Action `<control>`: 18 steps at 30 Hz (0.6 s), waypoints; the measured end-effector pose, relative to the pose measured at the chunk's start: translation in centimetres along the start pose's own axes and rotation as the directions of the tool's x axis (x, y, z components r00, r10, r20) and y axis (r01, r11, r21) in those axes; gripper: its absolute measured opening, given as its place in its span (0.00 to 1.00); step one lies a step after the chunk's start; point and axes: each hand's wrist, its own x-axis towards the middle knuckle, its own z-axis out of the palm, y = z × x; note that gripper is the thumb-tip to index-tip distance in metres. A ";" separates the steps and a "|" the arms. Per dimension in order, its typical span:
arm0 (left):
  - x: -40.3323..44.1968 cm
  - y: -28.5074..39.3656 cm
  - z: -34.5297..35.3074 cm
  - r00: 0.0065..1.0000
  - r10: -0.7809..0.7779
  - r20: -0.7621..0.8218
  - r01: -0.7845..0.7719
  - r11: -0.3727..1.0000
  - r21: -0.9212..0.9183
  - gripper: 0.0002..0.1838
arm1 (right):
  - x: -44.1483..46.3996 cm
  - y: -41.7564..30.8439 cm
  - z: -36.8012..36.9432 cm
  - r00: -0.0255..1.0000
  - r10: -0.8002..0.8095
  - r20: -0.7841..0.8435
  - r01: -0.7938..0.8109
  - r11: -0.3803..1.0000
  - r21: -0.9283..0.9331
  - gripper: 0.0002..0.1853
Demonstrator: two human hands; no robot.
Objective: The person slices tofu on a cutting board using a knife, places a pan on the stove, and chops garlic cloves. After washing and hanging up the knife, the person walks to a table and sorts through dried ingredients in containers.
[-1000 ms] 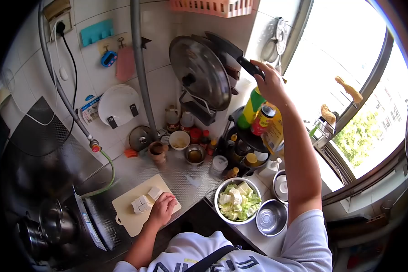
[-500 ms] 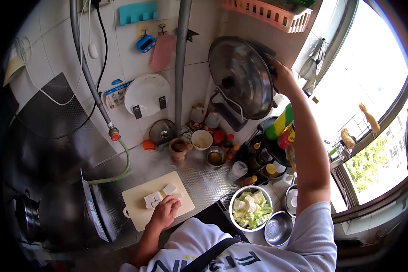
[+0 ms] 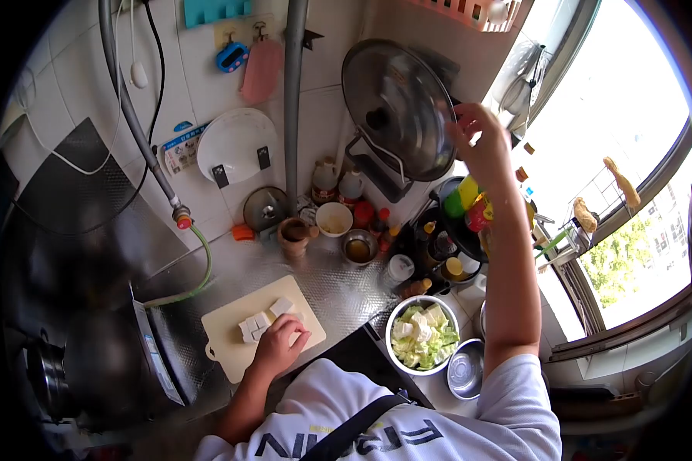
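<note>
My left hand (image 3: 282, 343) is over the right part of a cream cutting board (image 3: 234, 357), its fingers curled together beside white blocks (image 3: 252, 327). One block lies behind the fingertips, and whatever they may grip is hidden. My right hand (image 3: 480, 146) is raised at the right edge of a large metal lid (image 3: 396, 107) standing in a wall rack. Its fingers are bent and blurred. A dark blade (image 3: 440, 69) shows behind the lid, but whether the fingers touch its handle is unclear.
A white bowl of cut leaves and white pieces (image 3: 387, 338) stands right of the board, beside a metal bowl (image 3: 466, 370). Behind are a mortar (image 3: 293, 238), small bowls, jars and bottles. A grey pipe (image 3: 293, 115) rises in front of the wall. A window is at right.
The knife, earlier held up in my right hand, has gone down behind the lid. My right hand has come lower, beside the lid's edge. My left hand has stayed at the board. The view has shifted.
</note>
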 end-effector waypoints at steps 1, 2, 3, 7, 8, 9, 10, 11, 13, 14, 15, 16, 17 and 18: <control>0.3 0.7 0.2 0.999 0.005 -0.031 -0.006 1.000 -0.026 0.08 | -2.1 -1.8 1.1 0.998 0.034 0.059 -0.040 0.994 0.101 0.15; 0.8 1.7 0.2 0.997 0.029 -0.069 -0.032 0.998 -0.056 0.08 | -4.4 -3.5 2.4 0.982 0.036 0.186 -0.069 0.983 0.170 0.14; 1.1 3.0 0.1 0.993 0.041 -0.108 -0.050 0.995 -0.083 0.08 | -6.7 -5.2 3.7 0.948 0.029 0.316 -0.110 0.965 0.240 0.13; 2.0 9.5 -0.9 0.932 0.245 -0.267 -0.266 0.963 -0.044 0.09 | -17.2 -8.3 10.6 0.744 -0.042 0.667 -0.120 0.974 0.195 0.15; 2.0 10.9 -1.0 0.912 0.299 -0.279 -0.324 0.945 -0.046 0.09 | -19.4 -9.4 11.3 0.690 -0.024 0.724 -0.167 0.967 0.192 0.19; 1.6 12.1 -0.9 0.889 0.354 -0.291 -0.382 0.923 -0.046 0.10 | -21.5 -10.2 12.1 0.660 -0.052 0.750 -0.178 0.958 0.223 0.18; 0.8 13.0 -0.8 0.889 0.376 -0.261 -0.392 0.920 -0.008 0.12 | -23.6 -10.5 12.9 0.637 -0.091 0.766 -0.167 0.953 0.253 0.18; -0.1 13.7 -0.6 0.887 0.402 -0.229 -0.406 0.913 0.033 0.14 | -25.4 -11.0 13.5 0.618 -0.132 0.775 -0.154 0.946 0.284 0.18; -2.4 14.4 -0.3 0.899 0.404 -0.170 -0.390 0.914 0.111 0.14 | -27.7 -13.6 12.9 0.536 -0.139 0.833 -0.217 0.930 0.295 0.14; -3.7 14.3 -0.1 0.892 0.418 -0.172 -0.397 0.906 0.147 0.13 | -29.2 -14.4 13.0 0.539 -0.147 0.829 -0.214 0.928 0.304 0.14; -4.9 14.3 0.0 0.884 0.435 -0.171 -0.405 0.896 0.181 0.12 | -30.4 -15.6 12.8 0.544 -0.153 0.825 -0.212 0.926 0.311 0.13; -6.4 14.6 -0.2 0.897 0.412 -0.159 -0.372 0.899 0.230 0.12 | -31.4 -16.6 12.8 0.496 -0.139 0.857 -0.211 0.938 0.274 0.14; -7.9 15.0 -0.5 0.909 0.389 -0.149 -0.339 0.899 0.279 0.11 | -32.2 -17.6 13.0 0.447 -0.124 0.886 -0.204 0.950 0.237 0.16; -9.2 15.2 -1.0 0.918 0.370 -0.142 -0.309 0.892 0.330 0.11 | -32.9 -18.6 13.2 0.403 -0.112 0.909 -0.188 0.961 0.202 0.18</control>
